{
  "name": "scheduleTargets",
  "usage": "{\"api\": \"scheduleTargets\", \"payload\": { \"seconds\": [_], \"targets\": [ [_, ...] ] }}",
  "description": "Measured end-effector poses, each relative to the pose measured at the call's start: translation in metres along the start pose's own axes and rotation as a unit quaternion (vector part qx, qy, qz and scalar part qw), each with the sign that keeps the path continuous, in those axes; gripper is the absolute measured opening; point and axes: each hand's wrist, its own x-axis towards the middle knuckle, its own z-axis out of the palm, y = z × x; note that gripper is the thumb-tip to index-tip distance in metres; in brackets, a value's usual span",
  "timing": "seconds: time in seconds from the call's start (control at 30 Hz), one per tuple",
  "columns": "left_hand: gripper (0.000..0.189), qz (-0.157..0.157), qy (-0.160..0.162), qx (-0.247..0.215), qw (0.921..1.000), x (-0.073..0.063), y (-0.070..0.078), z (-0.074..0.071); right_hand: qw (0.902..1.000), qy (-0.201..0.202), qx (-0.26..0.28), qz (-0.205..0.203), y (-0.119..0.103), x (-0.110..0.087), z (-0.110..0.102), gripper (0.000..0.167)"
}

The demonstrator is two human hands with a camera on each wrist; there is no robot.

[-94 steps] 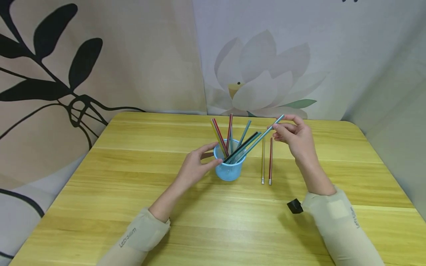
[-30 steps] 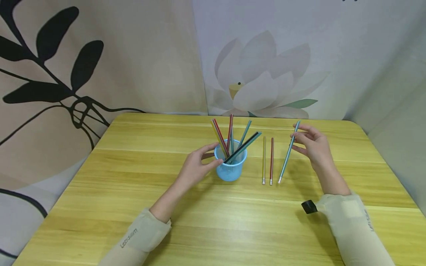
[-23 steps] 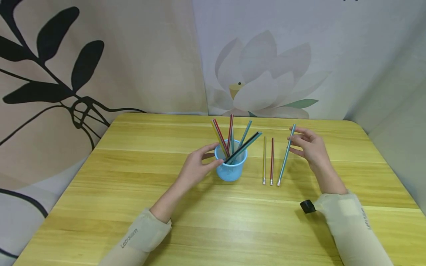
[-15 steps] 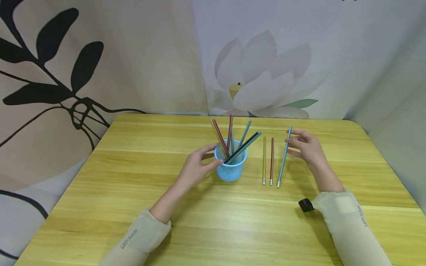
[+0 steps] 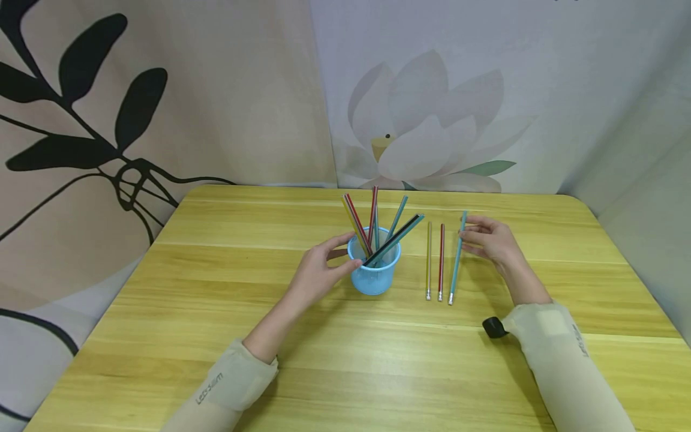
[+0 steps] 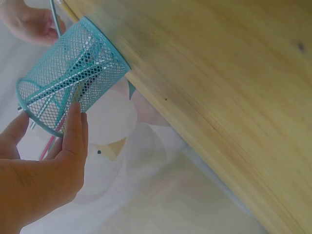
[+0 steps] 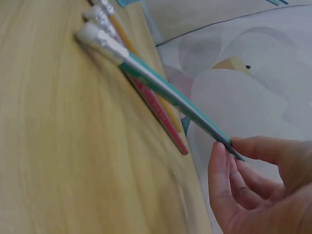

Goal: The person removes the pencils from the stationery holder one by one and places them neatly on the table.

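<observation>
My left hand [image 5: 323, 267] holds the rim of a light-blue mesh pencil cup [image 5: 372, 281], thumb and fingers spread along it; the left wrist view shows the cup's mesh wall [image 6: 53, 73] with the fingers at its rim. Several pencils lean in the cup. My right hand [image 5: 493, 243] pinches a teal pencil [image 5: 456, 267] by its far, eraserless end. Its white eraser [image 7: 87, 33] is low over the table; whether it touches cannot be told. A red pencil [image 5: 441, 264] and a yellow pencil [image 5: 429, 261] lie side by side just left of it.
The wooden table [image 5: 345, 360] ends at a back edge close behind the cup and pencils. A patterned cloth backdrop [image 5: 259, 108] hangs behind it. A small black object [image 5: 493, 327] sits at the right cuff.
The teal pencil has come out of the cup, swung to the right, then moved back left and lowered beside the red pencil. My left hand has stayed at the cup.
</observation>
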Motion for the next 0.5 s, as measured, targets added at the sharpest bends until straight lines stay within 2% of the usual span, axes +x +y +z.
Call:
{"api": "scheduleTargets", "payload": {
  "seconds": [0.5],
  "targets": [
    [0.058,-0.004,0.000,0.002,1.0000,0.000,-0.001,0.000,0.9982,-0.007,-0.038,0.045,0.010,0.017,0.001,0.063]
  ]
}}
